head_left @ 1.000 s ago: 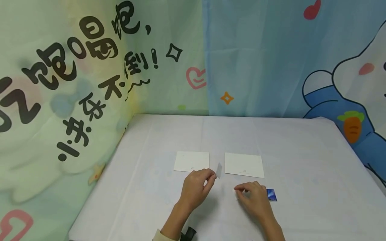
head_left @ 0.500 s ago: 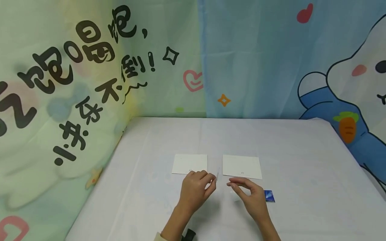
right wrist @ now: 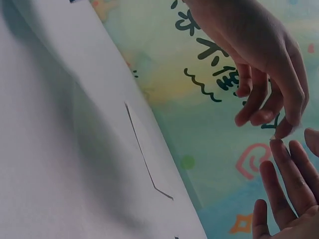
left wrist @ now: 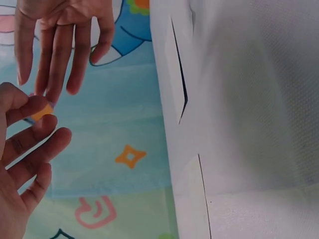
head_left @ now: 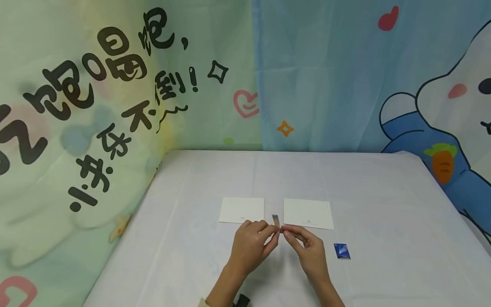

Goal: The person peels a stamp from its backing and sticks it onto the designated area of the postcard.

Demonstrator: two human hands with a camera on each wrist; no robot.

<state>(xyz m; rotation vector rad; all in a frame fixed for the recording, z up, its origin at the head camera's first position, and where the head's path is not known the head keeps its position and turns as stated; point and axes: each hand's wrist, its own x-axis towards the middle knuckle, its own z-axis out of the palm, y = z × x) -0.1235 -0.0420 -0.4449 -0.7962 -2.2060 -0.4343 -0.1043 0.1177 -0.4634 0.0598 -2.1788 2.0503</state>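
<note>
Left of the blue card (head_left: 342, 251), now fully uncovered, the left hand (head_left: 254, 245) pinches a thin strip (head_left: 275, 220); the right hand (head_left: 308, 250) has come up to it, fingertips narrowed, whether gripping I cannot tell.

Your right hand (head_left: 310, 255) has moved leftward, closing the gap to your left hand (head_left: 251, 246), so their fingertips come together at the small strip (head_left: 275, 220). That strip, nearly edge-on half a second ago, now looks darker and broader. The blue card (head_left: 342, 251), partly covered by your right hand before, now shows whole.
</note>
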